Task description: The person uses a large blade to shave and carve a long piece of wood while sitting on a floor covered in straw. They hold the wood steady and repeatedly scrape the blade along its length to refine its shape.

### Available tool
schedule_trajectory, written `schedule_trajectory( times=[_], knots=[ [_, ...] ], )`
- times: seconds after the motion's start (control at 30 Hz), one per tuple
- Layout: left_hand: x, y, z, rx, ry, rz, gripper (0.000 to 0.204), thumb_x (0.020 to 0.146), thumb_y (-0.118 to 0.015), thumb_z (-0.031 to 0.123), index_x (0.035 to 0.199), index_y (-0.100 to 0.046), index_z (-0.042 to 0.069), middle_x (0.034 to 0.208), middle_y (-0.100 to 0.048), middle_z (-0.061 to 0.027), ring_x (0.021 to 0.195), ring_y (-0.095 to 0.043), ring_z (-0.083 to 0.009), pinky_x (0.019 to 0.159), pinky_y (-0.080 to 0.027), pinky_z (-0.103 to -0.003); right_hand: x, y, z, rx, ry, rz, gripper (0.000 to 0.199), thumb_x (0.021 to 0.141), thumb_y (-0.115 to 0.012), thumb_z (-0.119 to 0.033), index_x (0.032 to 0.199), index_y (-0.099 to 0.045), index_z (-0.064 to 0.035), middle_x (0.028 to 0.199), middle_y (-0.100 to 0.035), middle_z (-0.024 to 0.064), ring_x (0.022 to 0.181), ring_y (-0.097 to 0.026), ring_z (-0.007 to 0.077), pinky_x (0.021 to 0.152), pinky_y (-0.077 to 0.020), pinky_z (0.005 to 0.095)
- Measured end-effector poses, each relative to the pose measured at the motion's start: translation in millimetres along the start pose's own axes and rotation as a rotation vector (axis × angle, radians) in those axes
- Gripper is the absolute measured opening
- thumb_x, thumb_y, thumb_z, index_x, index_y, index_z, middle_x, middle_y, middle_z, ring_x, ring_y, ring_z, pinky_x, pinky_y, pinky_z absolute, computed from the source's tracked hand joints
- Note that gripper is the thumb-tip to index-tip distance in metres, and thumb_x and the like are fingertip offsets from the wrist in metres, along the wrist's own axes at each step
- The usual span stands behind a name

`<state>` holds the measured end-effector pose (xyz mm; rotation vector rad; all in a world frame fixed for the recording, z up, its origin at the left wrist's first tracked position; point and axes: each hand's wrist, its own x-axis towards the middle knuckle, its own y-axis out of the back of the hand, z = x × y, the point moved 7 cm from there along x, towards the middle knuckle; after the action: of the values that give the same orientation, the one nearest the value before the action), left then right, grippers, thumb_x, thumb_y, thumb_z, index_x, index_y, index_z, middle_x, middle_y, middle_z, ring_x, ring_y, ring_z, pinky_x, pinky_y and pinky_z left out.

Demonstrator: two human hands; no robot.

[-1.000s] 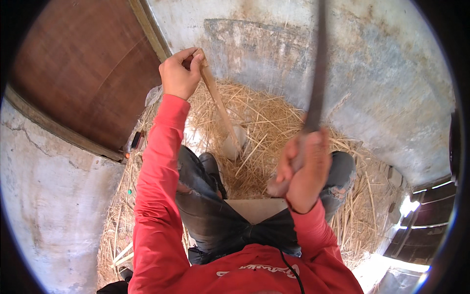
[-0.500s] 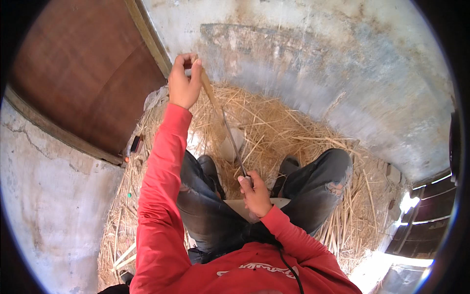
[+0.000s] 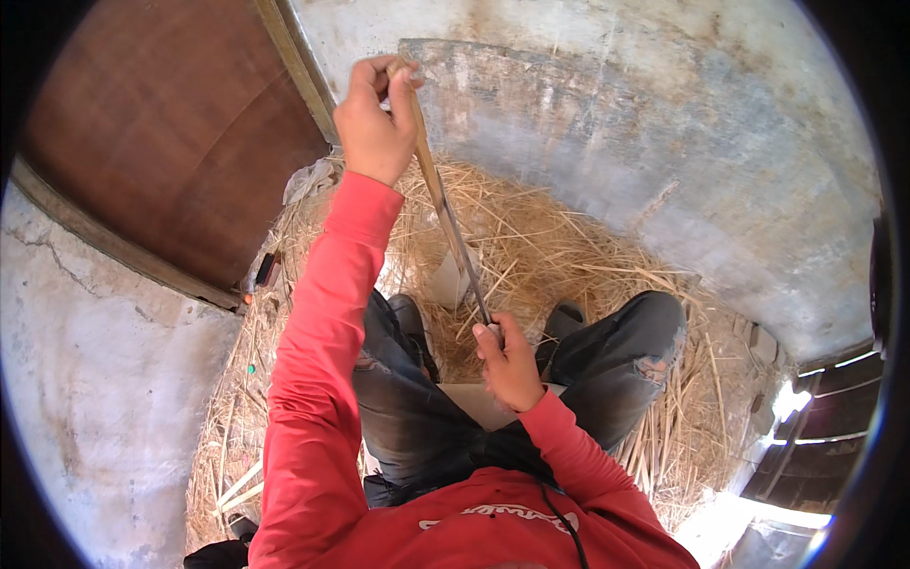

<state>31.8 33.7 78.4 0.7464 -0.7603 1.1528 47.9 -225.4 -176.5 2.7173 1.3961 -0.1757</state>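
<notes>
the pale block (image 3: 448, 287) sits on the straw (image 3: 559, 228) between the two shoes. beyond it and higher up, the left hand (image 3: 377, 128) pinches the top end of a long wooden strip (image 3: 425, 156) between thumb and fingers. the strip slants down to the block, its lower end overlapping it; i can't tell whether they touch. on the body side of the block, the right hand (image 3: 513, 368) is wrapped around the handle of a long, dark knife (image 3: 479, 301), whose blade points past the block and lies along the strip. the step in hand looks like shaving or trimming the strip lengthwise. a stroke from here would call for a steady pinch, a shallow blade angle and the left fingers well clear of the edge.
</notes>
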Motion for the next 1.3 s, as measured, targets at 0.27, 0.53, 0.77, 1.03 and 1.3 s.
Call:
schedule_trajectory(
  times=[0.27,0.53,0.77,1.03,1.3],
  knots=[
    [2,-5,-8,0.146,-0.001,-0.051,0.017,0.099,-0.059,0.011,0.108,-0.054,-0.003,0.098,-0.075,-0.0171,0.090,-0.075,-0.0226,0.073,-0.058,-0.028,15,41,-83,0.208,-0.265,-0.128,0.039,0.101,-0.056,-0.034,0.124,-0.046,-0.0040,0.073,-0.051,0.0010,0.053,-0.045,0.0046,0.044,-0.0402,0.0226],
    [1,-2,-20,0.284,0.002,0.010,0.017,0.097,-0.062,0.011,0.106,-0.057,-0.001,0.093,-0.076,-0.0152,0.083,-0.076,-0.0228,0.064,-0.059,-0.028,0,14,-174,0.471,0.543,0.152,0.028,0.105,-0.046,-0.028,0.120,-0.037,-0.0060,0.073,-0.051,0.0031,0.052,-0.047,0.0045,0.043,-0.0381,0.0214],
    [0,-1,-3,0.260,-0.010,-0.031,0.018,0.097,-0.062,0.012,0.108,-0.056,-0.001,0.092,-0.076,-0.0134,0.086,-0.076,-0.0220,0.064,-0.058,-0.028,33,-12,62,-0.180,0.097,0.104,0.028,0.103,-0.053,-0.035,0.109,-0.046,-0.0079,0.072,-0.052,0.0008,0.054,-0.051,0.0108,0.050,-0.0444,0.0325],
    [8,8,-26,0.213,0.018,-0.029,0.019,0.097,-0.061,0.011,0.108,-0.054,-0.004,0.096,-0.075,-0.0156,0.086,-0.075,-0.0230,0.069,-0.060,-0.028,36,21,-90,0.706,-0.218,0.037,0.029,0.103,-0.051,-0.038,0.105,-0.043,-0.0100,0.073,-0.049,0.0021,0.048,-0.043,0.0090,0.043,-0.0381,0.0241],
    [7,1,-22,0.239,0.008,-0.038,0.021,0.097,-0.062,0.012,0.108,-0.054,-0.004,0.096,-0.075,-0.0159,0.085,-0.076,-0.0226,0.069,-0.060,-0.028,32,-8,-59,0.205,0.506,0.208,0.028,0.105,-0.045,-0.033,0.109,-0.038,-0.0057,0.069,-0.049,0.0041,0.050,-0.047,0.0102,0.045,-0.0396,0.0249]
  ],
)
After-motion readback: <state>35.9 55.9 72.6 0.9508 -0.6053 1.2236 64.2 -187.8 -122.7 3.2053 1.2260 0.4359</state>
